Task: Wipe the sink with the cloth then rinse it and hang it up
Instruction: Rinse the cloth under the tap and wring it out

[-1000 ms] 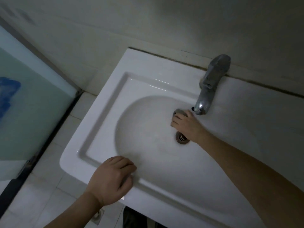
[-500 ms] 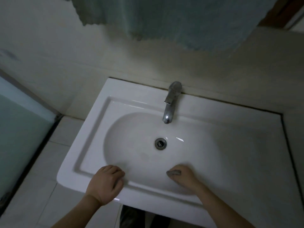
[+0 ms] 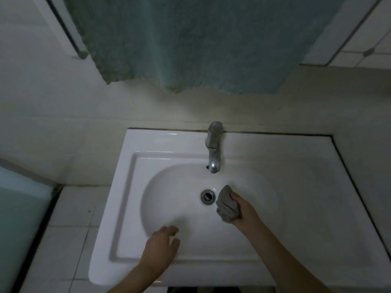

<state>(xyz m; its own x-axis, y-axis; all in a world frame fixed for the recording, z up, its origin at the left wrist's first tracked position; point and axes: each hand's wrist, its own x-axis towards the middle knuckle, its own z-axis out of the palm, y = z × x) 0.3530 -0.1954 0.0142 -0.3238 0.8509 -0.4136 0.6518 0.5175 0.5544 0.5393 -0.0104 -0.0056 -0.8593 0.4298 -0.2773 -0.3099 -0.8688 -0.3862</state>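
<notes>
A white rectangular sink (image 3: 131,208) with an oval basin fills the lower middle of the head view. Its metal drain (image 3: 208,196) lies at the basin's centre, below the chrome faucet (image 3: 214,151) mounted at the back rim. My right hand (image 3: 246,211) grips a small bunched grey cloth (image 3: 227,205) inside the basin, just right of the drain. My left hand (image 3: 160,248) hovers over the sink's front rim with fingers loosely curved, holding nothing.
A large teal towel (image 3: 190,39) hangs on the wall above the sink. A frosted glass panel (image 3: 19,218) stands at the left over white floor tiles (image 3: 69,229). A counter ledge (image 3: 364,187) borders the sink's right side.
The view has tilted up, showing more of the towel. My right hand lifted the cloth from the basin's near wall to beside the drain. My left hand came off the front rim.
</notes>
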